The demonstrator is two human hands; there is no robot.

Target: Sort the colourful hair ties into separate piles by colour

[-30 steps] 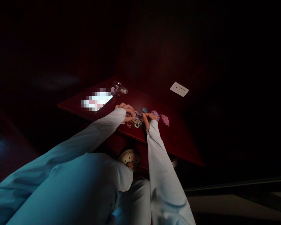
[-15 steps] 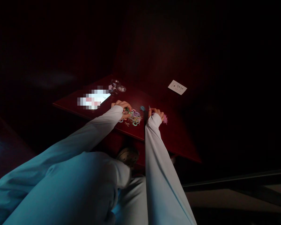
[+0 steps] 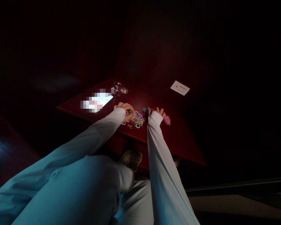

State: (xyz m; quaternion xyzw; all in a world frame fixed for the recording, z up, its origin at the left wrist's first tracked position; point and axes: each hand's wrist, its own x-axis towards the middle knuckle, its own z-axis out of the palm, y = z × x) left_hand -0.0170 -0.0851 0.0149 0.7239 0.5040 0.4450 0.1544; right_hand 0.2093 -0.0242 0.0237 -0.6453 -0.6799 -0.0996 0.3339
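My left hand (image 3: 124, 110) is bent over the left side of a heap of small coloured hair ties (image 3: 138, 118) on the dark red table. Its thumb and fingers curl together among the ties; what they pinch is too small to tell. To the right of the heap, my right hand (image 3: 156, 112) is low over the table, thumb and fingers spread apart, with no held thing visible. A small blue bunch (image 3: 144, 110) lies just left of its thumb. Beside its outer fingers lies a pink bunch (image 3: 167, 120), apparently also hair ties.
A lit phone (image 3: 97, 102) lies on the left part of the table (image 3: 184, 140). Behind it are a clear container (image 3: 117, 87) and a round lid-like piece (image 3: 124, 90). A white socket plate (image 3: 180, 88) is on the wall. A clog (image 3: 132, 157) shows below the table edge.
The view has shifted slightly, so everything sits a little lower and to the right. My right hand has moved left relative to the pink bunch, uncovering more of it. My left hand stays at the heap.
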